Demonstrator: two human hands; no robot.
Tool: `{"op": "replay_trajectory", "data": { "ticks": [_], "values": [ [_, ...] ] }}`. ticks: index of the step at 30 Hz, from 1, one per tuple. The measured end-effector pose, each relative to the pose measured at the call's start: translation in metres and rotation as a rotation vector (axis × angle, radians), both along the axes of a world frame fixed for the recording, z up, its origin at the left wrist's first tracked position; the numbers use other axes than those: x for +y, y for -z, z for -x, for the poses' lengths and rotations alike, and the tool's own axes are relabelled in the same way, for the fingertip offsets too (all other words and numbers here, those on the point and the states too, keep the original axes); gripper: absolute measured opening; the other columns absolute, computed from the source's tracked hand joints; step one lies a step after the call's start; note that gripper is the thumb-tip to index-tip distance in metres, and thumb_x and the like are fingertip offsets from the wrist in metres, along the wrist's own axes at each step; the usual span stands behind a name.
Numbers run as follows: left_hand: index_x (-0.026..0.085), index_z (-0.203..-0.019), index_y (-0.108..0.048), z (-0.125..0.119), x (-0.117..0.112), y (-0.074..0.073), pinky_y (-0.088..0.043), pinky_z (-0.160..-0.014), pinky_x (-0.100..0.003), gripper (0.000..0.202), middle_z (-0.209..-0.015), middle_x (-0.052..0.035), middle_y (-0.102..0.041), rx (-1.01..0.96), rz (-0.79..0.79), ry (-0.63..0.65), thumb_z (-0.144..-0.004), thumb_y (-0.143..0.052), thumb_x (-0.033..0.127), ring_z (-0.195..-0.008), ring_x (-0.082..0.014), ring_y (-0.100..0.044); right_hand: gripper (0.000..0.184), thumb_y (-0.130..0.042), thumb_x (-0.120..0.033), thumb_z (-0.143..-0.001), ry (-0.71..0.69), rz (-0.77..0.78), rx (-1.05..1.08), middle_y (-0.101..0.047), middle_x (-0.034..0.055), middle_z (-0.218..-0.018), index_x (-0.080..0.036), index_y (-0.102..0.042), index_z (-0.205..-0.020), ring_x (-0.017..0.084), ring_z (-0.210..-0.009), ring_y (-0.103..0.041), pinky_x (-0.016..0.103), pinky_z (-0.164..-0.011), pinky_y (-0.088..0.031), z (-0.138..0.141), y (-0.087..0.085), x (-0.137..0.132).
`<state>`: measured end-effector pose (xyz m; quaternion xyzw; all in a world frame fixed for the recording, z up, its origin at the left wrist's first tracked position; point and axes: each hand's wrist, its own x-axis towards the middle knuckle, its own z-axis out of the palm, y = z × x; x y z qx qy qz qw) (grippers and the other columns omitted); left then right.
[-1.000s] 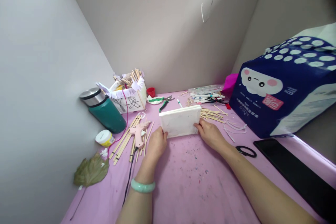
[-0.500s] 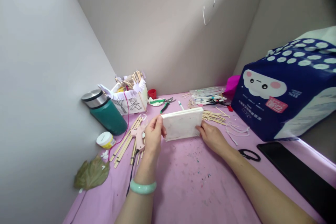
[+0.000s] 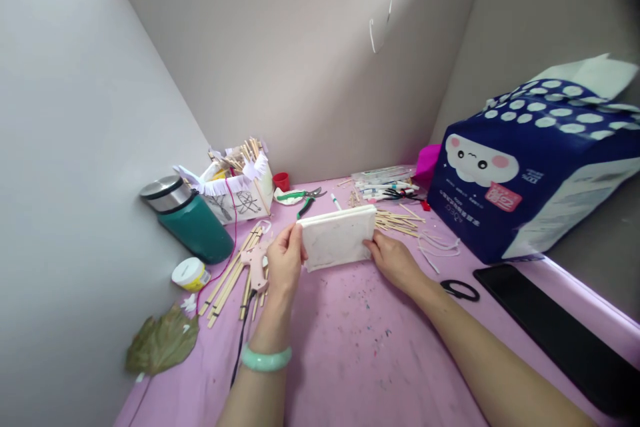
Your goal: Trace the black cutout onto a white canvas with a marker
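A white, flat, rectangular panel with faint grey smudges (image 3: 335,240) is held up at a tilt above the pink table cover (image 3: 345,373). My left hand (image 3: 286,257) grips its left end, thumb on the near face. On the opposite end, my right hand (image 3: 393,257) pinches the lower corner. What the panel is made of I cannot make out; its top edge looks doubled. Close to my left hand lies a pink glue gun (image 3: 256,267) on bundled wooden sticks (image 3: 227,287). Loose wooden sticks (image 3: 397,222) lie just beyond my right hand.
Left: a green bottle (image 3: 200,223), a small white tub (image 3: 190,273), a dried leaf (image 3: 163,340) and a decorated box (image 3: 240,193). Behind: green-handled pruners (image 3: 303,199) and several markers (image 3: 385,187). Right: black scissors (image 3: 460,290), a black slab (image 3: 550,327) and a large blue tissue pack (image 3: 525,167).
The whole view has shifted, so everything appears slightly further left. Both hands keep the same grip on the white panel, which stays at nearly the same tilt.
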<state>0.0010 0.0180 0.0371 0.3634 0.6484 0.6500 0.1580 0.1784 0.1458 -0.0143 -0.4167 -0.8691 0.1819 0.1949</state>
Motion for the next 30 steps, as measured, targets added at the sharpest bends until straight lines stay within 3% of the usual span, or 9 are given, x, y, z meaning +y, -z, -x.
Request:
{"op": "replay_trajectory", "data": {
  "ticks": [5, 11, 14, 16, 19, 22, 25, 30],
  "values": [
    [0.019, -0.090, -0.064, 0.004, -0.004, 0.011, -0.037, -0.053, -0.021, 0.029, -0.053, 0.0050, -0.047, 0.241, 0.127, -0.021, -0.087, -0.049, 0.043, -0.050, -0.0106, -0.047, 0.016, -0.043, -0.025, -0.094, 0.002, -0.002, 0.000, -0.068, 0.0106, -0.085, -0.016, -0.054, -0.088, 0.022, -0.081, -0.064, 0.026, -0.066, -0.036, 0.001, -0.002, -0.001],
    [0.018, -0.083, -0.060, 0.006, -0.003, 0.021, -0.035, -0.055, -0.023, 0.023, -0.058, 0.0027, -0.054, 0.392, 0.351, -0.054, -0.087, -0.047, 0.037, -0.055, -0.0129, -0.052, 0.017, -0.043, -0.025, -0.093, 0.000, 0.001, 0.017, -0.067, 0.0102, -0.080, -0.015, -0.056, -0.089, 0.022, -0.075, -0.064, 0.027, -0.064, -0.037, 0.001, 0.000, 0.000],
    [0.018, -0.077, -0.058, 0.006, -0.004, 0.023, -0.037, -0.057, -0.024, 0.022, -0.057, 0.0017, -0.056, 0.461, 0.356, -0.069, -0.088, -0.046, 0.034, -0.056, -0.0140, -0.054, 0.020, -0.042, -0.026, -0.093, -0.010, -0.008, 0.060, -0.068, 0.0108, -0.082, -0.014, -0.058, -0.093, 0.023, -0.077, -0.064, 0.028, -0.066, -0.040, 0.000, 0.003, 0.000],
    [0.019, -0.083, -0.061, 0.008, -0.006, 0.023, -0.041, -0.061, -0.024, 0.018, -0.064, 0.0001, -0.061, 0.484, 0.279, -0.056, -0.087, -0.047, 0.029, -0.061, -0.0146, -0.058, 0.022, -0.041, -0.022, -0.092, -0.033, -0.025, 0.107, -0.068, 0.0110, -0.094, -0.014, -0.059, -0.101, 0.022, -0.087, -0.063, 0.029, -0.073, -0.042, -0.001, 0.005, 0.002],
    [0.019, -0.096, -0.065, 0.015, -0.010, 0.025, -0.047, -0.080, -0.027, 0.026, -0.100, -0.0053, -0.068, 0.570, 0.161, 0.051, -0.077, -0.049, 0.012, -0.091, -0.0169, -0.063, 0.032, -0.040, -0.013, -0.086, -0.119, -0.048, 0.255, -0.064, 0.0094, -0.113, -0.016, -0.060, -0.111, 0.019, -0.103, -0.059, 0.029, -0.086, -0.043, -0.005, 0.007, 0.009],
    [0.021, -0.102, -0.068, 0.024, -0.014, 0.026, -0.043, -0.097, -0.033, 0.043, -0.124, -0.0062, -0.061, 0.641, 0.258, 0.205, -0.067, -0.049, 0.002, -0.114, -0.0204, -0.056, 0.032, -0.042, -0.013, -0.083, -0.153, -0.008, 0.335, -0.067, 0.0083, -0.107, -0.017, -0.066, -0.102, 0.020, -0.099, -0.060, 0.032, -0.087, -0.044, -0.009, 0.009, 0.015],
    [0.022, -0.106, -0.068, 0.030, -0.016, 0.028, -0.041, -0.100, -0.036, 0.050, -0.129, -0.0057, -0.058, 0.604, 0.380, 0.230, -0.066, -0.047, -0.001, -0.117, -0.0220, -0.055, 0.028, -0.044, -0.021, -0.085, -0.122, 0.059, 0.340, -0.069, 0.0069, -0.100, -0.019, -0.069, -0.097, 0.021, -0.093, -0.062, 0.034, -0.085, -0.044, -0.010, 0.009, 0.016],
    [0.019, -0.101, -0.069, 0.033, -0.017, 0.027, -0.048, -0.089, -0.032, 0.039, -0.116, -0.0078, -0.065, 0.543, 0.300, 0.269, -0.070, -0.052, 0.003, -0.108, -0.0210, -0.060, 0.032, -0.045, -0.027, -0.087, -0.162, 0.200, 0.420, -0.069, 0.0048, -0.096, -0.020, -0.063, -0.112, 0.019, -0.085, -0.062, 0.031, -0.079, -0.044, -0.008, 0.006, 0.008]
  ]
}}
